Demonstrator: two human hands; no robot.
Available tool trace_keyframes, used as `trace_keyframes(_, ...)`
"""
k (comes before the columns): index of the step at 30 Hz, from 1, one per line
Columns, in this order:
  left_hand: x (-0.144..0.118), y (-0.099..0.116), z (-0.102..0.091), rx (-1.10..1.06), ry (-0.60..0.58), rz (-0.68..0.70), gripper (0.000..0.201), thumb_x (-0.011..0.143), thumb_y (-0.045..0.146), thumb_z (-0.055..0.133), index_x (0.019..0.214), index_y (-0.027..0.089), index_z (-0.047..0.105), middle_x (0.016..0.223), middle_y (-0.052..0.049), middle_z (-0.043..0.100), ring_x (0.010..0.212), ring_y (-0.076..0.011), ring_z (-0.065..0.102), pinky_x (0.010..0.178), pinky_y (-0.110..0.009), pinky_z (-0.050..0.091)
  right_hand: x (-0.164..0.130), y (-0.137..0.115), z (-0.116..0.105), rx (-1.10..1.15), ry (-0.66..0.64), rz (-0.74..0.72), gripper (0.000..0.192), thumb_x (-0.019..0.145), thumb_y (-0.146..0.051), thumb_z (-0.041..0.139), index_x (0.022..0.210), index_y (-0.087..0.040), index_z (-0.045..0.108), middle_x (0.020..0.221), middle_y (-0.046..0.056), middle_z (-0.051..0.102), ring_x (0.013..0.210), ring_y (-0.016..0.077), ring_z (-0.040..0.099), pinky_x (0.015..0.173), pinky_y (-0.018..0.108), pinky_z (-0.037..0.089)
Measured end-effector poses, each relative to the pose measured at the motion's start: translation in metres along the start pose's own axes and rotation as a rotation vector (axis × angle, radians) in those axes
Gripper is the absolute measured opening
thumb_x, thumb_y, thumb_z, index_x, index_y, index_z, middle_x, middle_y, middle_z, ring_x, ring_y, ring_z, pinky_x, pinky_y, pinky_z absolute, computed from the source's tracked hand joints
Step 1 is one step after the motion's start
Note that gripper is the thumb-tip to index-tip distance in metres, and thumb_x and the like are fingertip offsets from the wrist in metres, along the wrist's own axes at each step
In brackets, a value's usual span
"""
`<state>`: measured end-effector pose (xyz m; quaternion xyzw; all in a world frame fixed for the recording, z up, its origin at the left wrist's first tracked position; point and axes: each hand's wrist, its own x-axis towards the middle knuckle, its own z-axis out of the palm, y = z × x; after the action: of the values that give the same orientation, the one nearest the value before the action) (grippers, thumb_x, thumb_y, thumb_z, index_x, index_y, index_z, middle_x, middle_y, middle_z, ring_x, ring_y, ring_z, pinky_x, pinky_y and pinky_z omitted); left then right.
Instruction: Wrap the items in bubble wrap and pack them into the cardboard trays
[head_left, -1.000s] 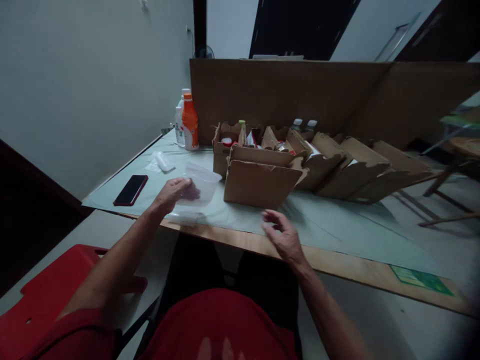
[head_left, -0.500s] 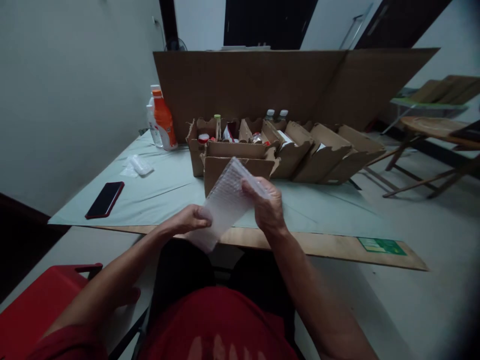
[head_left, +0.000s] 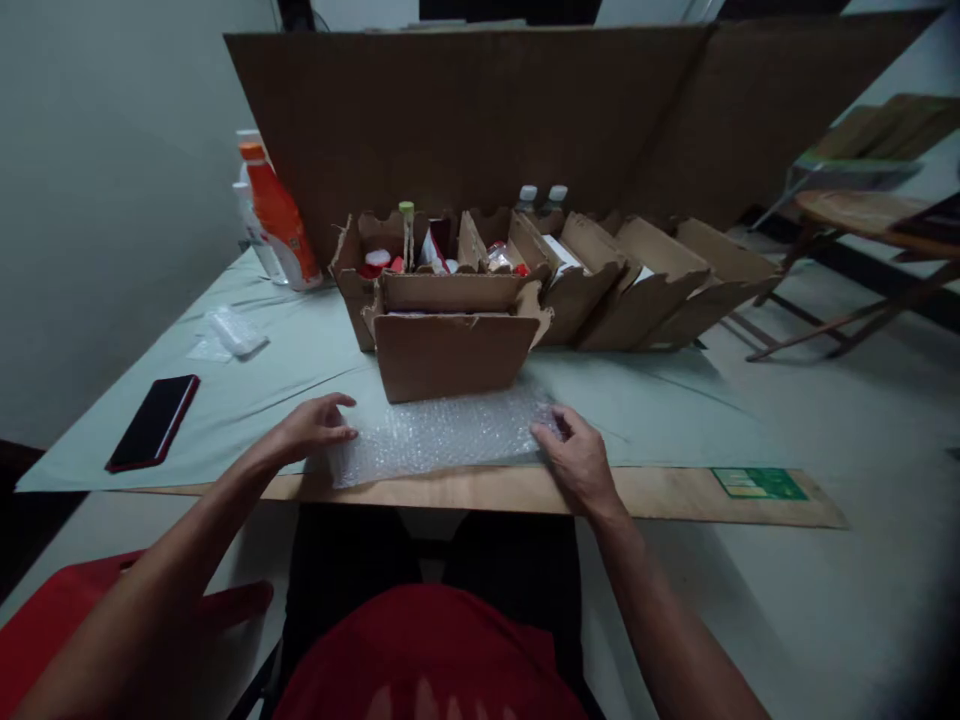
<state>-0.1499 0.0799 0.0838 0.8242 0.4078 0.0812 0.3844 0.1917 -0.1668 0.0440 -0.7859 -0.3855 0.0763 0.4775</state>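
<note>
A sheet of clear bubble wrap lies spread along the near edge of the table, in front of a small cardboard box. At its right end, my right hand pinches the sheet between thumb and fingers. By the left end is my left hand, its thumb and fingers apart and curved, with nothing gripped between them. The far edge of the sheet reaches the foot of the box.
Behind stand several open cardboard bins holding small goods, backed by a tall cardboard panel. At the left are an orange bottle, a small bubble-wrap roll and a phone. A red stool stands lower left.
The bubble wrap has gone from being held up at a slant between both hands to lying flat on the table. My left hand has let go and moved left. The view has tilted down.
</note>
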Motion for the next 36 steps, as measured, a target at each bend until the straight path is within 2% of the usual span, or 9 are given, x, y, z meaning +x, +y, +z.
trace_keyframes(4,-0.006,0.003,0.02,0.511,0.502,0.227,0.061,0.089,0.039,0.062,0.143,0.016,0.049,0.133,-0.021,0.061,0.121,-0.0367,0.058,0.101,-0.052,0.047,-0.014,0.023,-0.017,-0.395,0.189,-0.125,0.058,0.086,-0.053,0.06,0.128,-0.014,0.062,0.132,0.019,0.065,0.116,0.0361,0.061,0.099,0.054,0.047)
trace_keyframes(6,-0.02,0.016,0.041,0.569,0.588,0.422,0.066,0.095,0.041,0.057,0.153,0.018,0.036,0.152,-0.023,0.045,0.14,-0.0394,0.045,0.111,-0.056,0.04,-0.021,0.014,-0.014,-0.458,0.177,-0.243,0.048,0.093,-0.046,0.055,0.131,-0.017,0.061,0.136,0.018,0.063,0.123,0.0353,0.059,0.103,0.055,0.046)
trace_keyframes(10,-0.043,0.045,0.095,0.614,0.288,0.789,0.077,0.1,0.047,0.047,0.162,0.017,0.013,0.166,-0.02,0.025,0.156,-0.0339,0.02,0.125,-0.053,0.021,-0.035,-0.034,0.038,-0.449,-0.127,-0.569,0.048,0.099,-0.027,0.047,0.146,-0.018,0.049,0.15,0.014,0.054,0.14,0.0287,0.047,0.113,0.05,0.04)
trace_keyframes(13,-0.042,0.041,0.118,0.665,0.137,0.737,0.08,0.102,0.055,0.037,0.161,0.007,0.012,0.164,-0.022,0.032,0.156,-0.0315,0.023,0.127,-0.05,0.014,-0.044,-0.064,0.092,-0.464,-0.402,-0.682,0.056,0.097,-0.022,0.048,0.151,-0.007,0.044,0.154,0.018,0.049,0.144,0.0291,0.042,0.116,0.046,0.039)
trace_keyframes(16,-0.039,0.011,0.112,0.755,0.122,0.611,0.074,0.103,0.055,0.033,0.159,0.008,0.023,0.162,-0.023,0.034,0.154,-0.0324,0.028,0.126,-0.051,0.014,-0.046,-0.067,0.118,-0.493,-0.503,-0.696,0.062,0.099,-0.034,0.054,0.15,-0.002,0.044,0.154,0.02,0.048,0.144,0.0319,0.042,0.119,0.048,0.035)
trace_keyframes(19,-0.044,-0.019,0.092,0.814,0.141,0.502,0.07,0.103,0.056,0.035,0.157,0.011,0.032,0.165,-0.02,0.03,0.155,-0.0345,0.024,0.125,-0.052,0.016,-0.043,-0.049,0.105,-0.54,-0.504,-0.674,0.067,0.099,-0.044,0.056,0.152,-0.007,0.043,0.156,0.019,0.046,0.146,0.0322,0.039,0.121,0.05,0.031)
trace_keyframes(23,-0.055,-0.036,0.077,0.82,0.151,0.405,0.068,0.103,0.055,0.033,0.157,0.014,0.034,0.166,-0.018,0.029,0.156,-0.0343,0.021,0.125,-0.053,0.015,-0.033,-0.012,0.061,-0.677,-0.401,-0.564,0.063,0.101,-0.046,0.05,0.151,-0.008,0.045,0.155,0.019,0.047,0.145,0.0329,0.041,0.12,0.051,0.028)
trace_keyframes(30,-0.056,-0.038,0.082,0.773,0.166,0.393,0.066,0.103,0.052,0.035,0.157,0.013,0.034,0.165,-0.019,0.031,0.156,-0.0346,0.021,0.125,-0.056,0.014,-0.019,0.036,0.001,-0.867,-0.17,-0.332,0.059,0.104,-0.045,0.035,0.145,-0.005,0.048,0.15,0.023,0.05,0.142,0.0346,0.044,0.113,0.051,0.036)
trace_keyframes(36,-0.063,-0.011,0.085,0.721,0.292,0.427,0.058,0.103,0.043,0.039,0.154,0.016,0.039,0.168,-0.02,0.023,0.158,-0.0332,0.015,0.125,-0.056,0.016,-0.021,0.034,-0.007,-0.83,-0.027,-0.254,0.048,0.102,-0.045,0.04,0.127,-0.011,0.063,0.14,0.022,0.06,0.131,0.0348,0.053,0.104,0.05,0.043)
